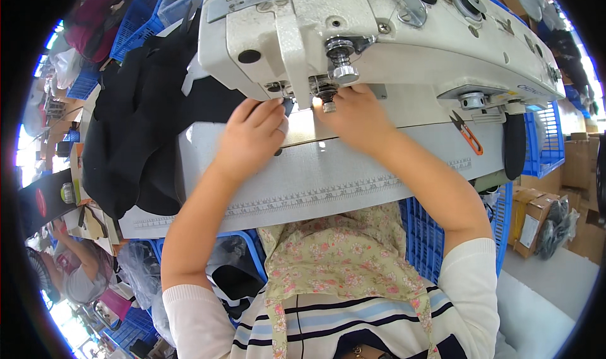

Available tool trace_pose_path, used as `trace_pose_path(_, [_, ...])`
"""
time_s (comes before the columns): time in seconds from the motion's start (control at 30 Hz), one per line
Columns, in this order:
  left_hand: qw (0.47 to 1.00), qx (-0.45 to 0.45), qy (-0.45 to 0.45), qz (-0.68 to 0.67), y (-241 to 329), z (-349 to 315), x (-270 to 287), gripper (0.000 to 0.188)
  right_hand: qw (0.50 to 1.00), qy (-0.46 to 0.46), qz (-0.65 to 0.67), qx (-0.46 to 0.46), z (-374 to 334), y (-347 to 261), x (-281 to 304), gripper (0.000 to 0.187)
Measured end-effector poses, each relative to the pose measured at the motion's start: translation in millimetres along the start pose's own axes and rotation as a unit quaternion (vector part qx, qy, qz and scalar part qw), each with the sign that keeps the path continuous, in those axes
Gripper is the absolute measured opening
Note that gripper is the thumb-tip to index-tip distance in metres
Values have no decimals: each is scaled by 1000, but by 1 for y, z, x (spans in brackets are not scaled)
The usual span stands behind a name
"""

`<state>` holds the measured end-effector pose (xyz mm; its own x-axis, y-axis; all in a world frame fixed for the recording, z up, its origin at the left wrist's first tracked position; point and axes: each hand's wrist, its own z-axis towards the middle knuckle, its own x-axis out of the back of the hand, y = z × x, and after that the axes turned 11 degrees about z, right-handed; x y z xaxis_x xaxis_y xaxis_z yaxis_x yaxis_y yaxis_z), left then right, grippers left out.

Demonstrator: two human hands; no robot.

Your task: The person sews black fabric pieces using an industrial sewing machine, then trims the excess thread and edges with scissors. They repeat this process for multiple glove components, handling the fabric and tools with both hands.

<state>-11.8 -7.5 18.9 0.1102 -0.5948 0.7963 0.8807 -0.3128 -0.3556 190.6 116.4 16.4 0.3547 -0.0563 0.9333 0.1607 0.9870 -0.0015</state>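
left hand (251,139) and right hand (361,120) at white sewing machine (404,55), upper centre.
grips partly hidden: cannot tell if either is closed on anything. black fabric (140,116) lies upper left.

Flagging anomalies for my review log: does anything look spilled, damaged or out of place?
Nothing stands out. Black fabric lies heaped left of the sewing machine, and orange-handled snips lie slanted on the table, but neither looks misplaced or damaged.

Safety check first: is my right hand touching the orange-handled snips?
Apart. The head view shows pale work surface between the right hand and the orange-handled snips to its right.
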Motion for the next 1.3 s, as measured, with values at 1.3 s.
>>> trace_pose_path(1.3, [980, -39, -166, 104, 10, 26, 33, 7, 998, 41, 34, 18, -5, 6, 2, 8])
